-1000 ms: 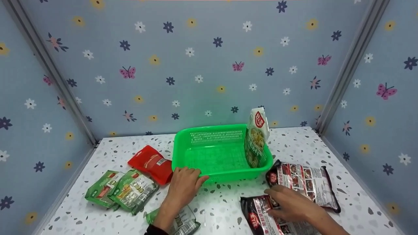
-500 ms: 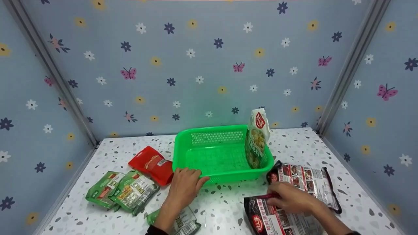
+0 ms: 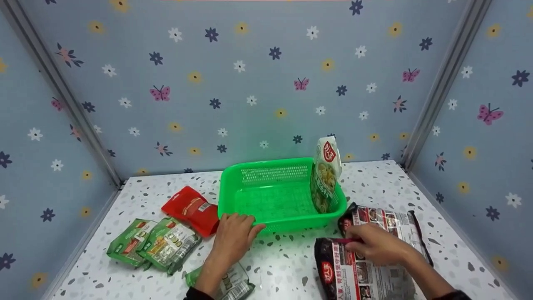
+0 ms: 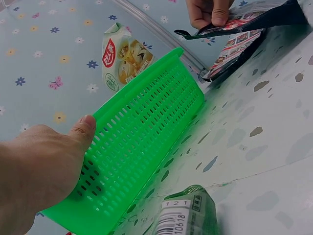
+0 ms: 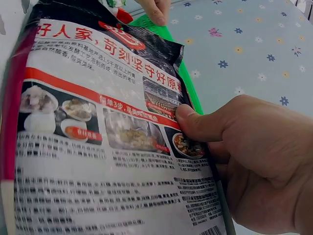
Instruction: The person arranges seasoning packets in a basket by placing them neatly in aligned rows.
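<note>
Evidently both our hands are busy, and we take the basket [image 3: 287, 226] as the middle of the dial in the head view. Our left hand [image 3: 235, 235] grips its rim between seven and eight o'clock. Our right hand [image 3: 377, 246], towards four o'clock, pinches the edge of a black bag [image 3: 366, 275] between thumb and fingers; whether its lower edge rests on the table [image 3: 287, 266] we cannot tell. A second bag [image 3: 399, 223] lies between three and four, partly hidden.

To lift well, we judge, we should catch more of that edge, since a floppy bag pinched at one side may swing or sag. We would raise it clear of the second bag and steady the basket without leaning on the rim, as the white pouch [image 3: 325, 179], upright inside at three o'clock, could topple.

For writing, the right wrist view serves us best: the black bag carries large red characters, 好人家, 苛刻坚守好原, with the line's end cut off, and a red band beginning 简单3步. The white pouch has a red logo we cannot read surely. The lone packet [image 3: 237, 283] at seven shows 121 and 10618 near its barcode. Print on the two green packets [image 3: 168, 243] at eight and the red pouch [image 3: 193, 210] towards nine is too small for us.
</note>
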Demonstrator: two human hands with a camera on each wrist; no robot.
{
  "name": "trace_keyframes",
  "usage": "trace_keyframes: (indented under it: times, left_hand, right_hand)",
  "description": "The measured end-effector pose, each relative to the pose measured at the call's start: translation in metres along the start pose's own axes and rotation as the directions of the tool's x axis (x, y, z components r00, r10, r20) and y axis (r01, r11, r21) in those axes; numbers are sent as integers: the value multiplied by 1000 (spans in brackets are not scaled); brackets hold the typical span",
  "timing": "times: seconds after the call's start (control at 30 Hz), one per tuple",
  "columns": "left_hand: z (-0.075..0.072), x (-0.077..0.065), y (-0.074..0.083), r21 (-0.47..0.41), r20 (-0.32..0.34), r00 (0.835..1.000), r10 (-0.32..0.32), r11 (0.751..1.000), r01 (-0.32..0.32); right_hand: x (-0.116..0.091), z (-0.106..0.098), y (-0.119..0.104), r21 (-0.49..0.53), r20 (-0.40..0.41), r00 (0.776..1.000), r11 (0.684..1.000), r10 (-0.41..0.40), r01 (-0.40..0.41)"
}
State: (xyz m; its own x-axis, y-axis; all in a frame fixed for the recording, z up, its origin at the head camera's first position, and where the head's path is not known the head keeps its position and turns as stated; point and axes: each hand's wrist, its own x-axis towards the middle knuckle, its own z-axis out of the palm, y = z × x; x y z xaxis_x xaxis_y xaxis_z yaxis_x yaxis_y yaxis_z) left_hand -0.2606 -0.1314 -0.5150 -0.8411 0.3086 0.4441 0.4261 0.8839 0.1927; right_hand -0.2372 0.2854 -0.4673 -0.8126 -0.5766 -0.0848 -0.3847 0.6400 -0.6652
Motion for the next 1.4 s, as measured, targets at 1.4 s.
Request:
trace_keyframes:
  times: [1.4]
  left_hand:
    - [-34, 3, 58, -799, -94, 985, -147, 601, 14]
  right_hand:
    - [53, 7, -114, 418, -871, 450, 775, 195, 473]
